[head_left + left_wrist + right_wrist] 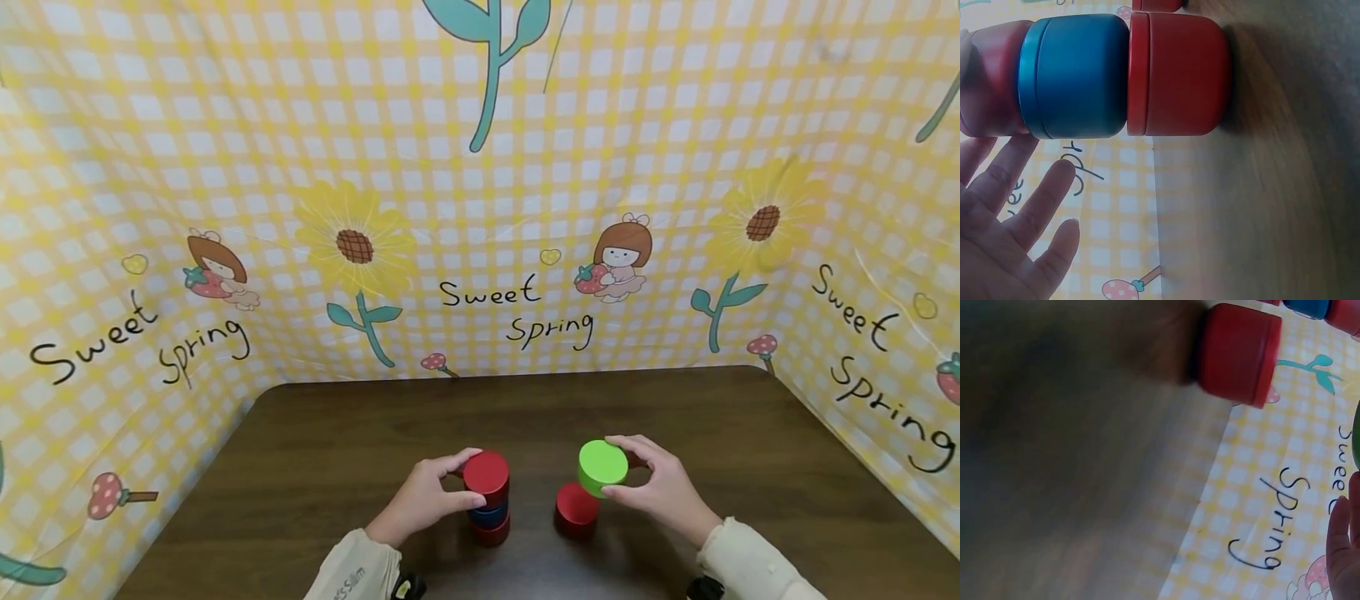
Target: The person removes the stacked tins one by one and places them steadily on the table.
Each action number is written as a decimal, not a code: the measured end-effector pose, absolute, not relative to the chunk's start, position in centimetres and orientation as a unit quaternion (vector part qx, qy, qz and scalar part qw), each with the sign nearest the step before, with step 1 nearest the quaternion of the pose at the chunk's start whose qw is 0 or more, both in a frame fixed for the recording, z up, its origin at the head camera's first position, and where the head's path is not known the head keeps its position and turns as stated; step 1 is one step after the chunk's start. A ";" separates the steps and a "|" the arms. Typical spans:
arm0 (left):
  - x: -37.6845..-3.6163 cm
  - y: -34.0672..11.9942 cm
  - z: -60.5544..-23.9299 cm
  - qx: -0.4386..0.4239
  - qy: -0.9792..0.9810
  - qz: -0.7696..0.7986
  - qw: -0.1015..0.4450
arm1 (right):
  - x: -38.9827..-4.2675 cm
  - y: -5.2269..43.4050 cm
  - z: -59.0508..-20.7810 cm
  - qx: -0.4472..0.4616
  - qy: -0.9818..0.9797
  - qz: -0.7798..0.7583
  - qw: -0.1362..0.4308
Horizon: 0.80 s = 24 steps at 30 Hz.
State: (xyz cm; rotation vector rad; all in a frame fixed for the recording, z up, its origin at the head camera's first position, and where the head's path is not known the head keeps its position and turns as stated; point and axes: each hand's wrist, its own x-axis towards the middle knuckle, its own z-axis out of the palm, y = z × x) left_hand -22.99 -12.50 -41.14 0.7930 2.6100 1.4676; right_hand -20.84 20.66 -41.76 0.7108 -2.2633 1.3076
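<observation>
My left hand (426, 497) grips a red round tin (487, 473) between thumb and fingers, at the top of a stack. Below it comes a blue tin (1079, 75), then another red tin (1179, 75) standing on the table. In the left wrist view the three line up closely, each with a lid seam. My right hand (667, 487) pinches a bright green tin (602, 465) by its side. Under and slightly left of the green tin, a separate red tin (577, 512) stands on the table; the right wrist view shows a gap between them.
The dark brown wooden table (337, 433) has rounded far corners. A yellow-and-white checked cloth (480, 208) with sunflowers and lettering hangs behind it and along both sides.
</observation>
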 end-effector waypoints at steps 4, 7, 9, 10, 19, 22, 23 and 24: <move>-23.0 -12.5 -41.0 0.252 0.842 0.477 0.023 | -20.4 21.4 -42.1 0.247 -0.820 0.466 0.223; -22.9 -12.4 -41.0 0.251 0.841 0.478 0.022 | -20.1 22.0 -42.2 0.240 -0.821 0.463 0.231; -22.9 -12.2 -41.1 0.254 0.839 0.480 0.023 | -19.9 22.5 -42.4 0.232 -0.824 0.461 0.233; -22.9 -12.2 -41.2 0.256 0.838 0.481 0.024 | -19.8 22.6 -42.5 0.228 -0.826 0.460 0.234; -22.8 -11.8 -41.3 0.259 0.835 0.485 0.022 | -19.6 23.4 -43.2 0.201 -0.837 0.460 0.218; -22.8 -11.9 -41.1 0.259 0.837 0.483 0.020 | -19.8 23.4 -43.1 0.192 -0.837 0.467 0.212; -22.8 -12.0 -41.1 0.258 0.837 0.482 0.020 | -19.9 23.4 -43.1 0.189 -0.836 0.471 0.210; -22.8 -12.1 -41.0 0.257 0.838 0.481 0.021 | -20.0 23.4 -43.1 0.186 -0.836 0.473 0.208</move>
